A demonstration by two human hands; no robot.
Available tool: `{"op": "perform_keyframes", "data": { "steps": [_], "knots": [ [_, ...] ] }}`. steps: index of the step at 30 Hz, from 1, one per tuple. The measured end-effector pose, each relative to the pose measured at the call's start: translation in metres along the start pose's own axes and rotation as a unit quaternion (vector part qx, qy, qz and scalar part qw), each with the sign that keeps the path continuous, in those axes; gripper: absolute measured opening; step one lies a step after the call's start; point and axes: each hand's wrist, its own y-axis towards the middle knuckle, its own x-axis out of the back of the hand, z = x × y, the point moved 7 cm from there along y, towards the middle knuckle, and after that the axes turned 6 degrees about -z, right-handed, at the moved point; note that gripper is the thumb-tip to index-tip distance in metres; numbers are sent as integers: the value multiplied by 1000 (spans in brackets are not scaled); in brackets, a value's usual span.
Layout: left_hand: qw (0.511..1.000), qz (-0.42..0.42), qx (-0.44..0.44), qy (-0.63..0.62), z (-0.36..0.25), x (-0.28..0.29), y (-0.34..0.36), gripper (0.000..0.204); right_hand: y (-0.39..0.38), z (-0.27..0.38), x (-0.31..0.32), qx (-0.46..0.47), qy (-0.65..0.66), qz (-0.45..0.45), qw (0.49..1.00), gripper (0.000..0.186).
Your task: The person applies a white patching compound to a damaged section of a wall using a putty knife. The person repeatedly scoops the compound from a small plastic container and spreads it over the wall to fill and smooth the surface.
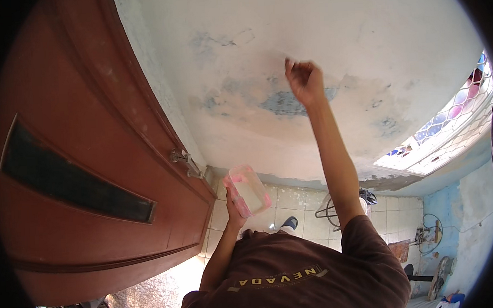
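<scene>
My left hand (237, 211) grips a clear rectangular plastic tub (251, 190) by its side, low in front of my body. Pink smears mark its walls, and something whitish lies on its bottom. My right hand (306, 83) is raised to the wall (352, 50), arm stretched out. Its fingers are curled and pinched; a faint, blurred thin edge shows near the fingertips, too unclear to name. Around this hand the wall is pale and patchy, with bare bluish-grey spots (283, 103) and cracked, peeling places. Whether the fingers touch the wall, I cannot tell.
A reddish-brown door (91, 133) with a metal handle (186, 162) stands at the left. At the right is a window (448, 115) with a mesh grille. A round-framed stool (327, 212) stands on the tiled floor (292, 199). Cables (429, 234) hang by the blue wall.
</scene>
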Motion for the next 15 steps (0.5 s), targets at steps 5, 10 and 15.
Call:
{"op": "perform_keyframes", "data": {
  "steps": [5,10,15],
  "knots": [
    [999,-2,-16,46,-5,-27,-9,70,24,-48,178,-130,-76,-156,976,42],
    [1000,9,4,18,4,-15,0,69,71,22,118,-107,-34,-16,994,50],
    [1000,0,3,10,1,-7,-7,70,1,34,-37,12,20,69,997,37]
  ]
}}
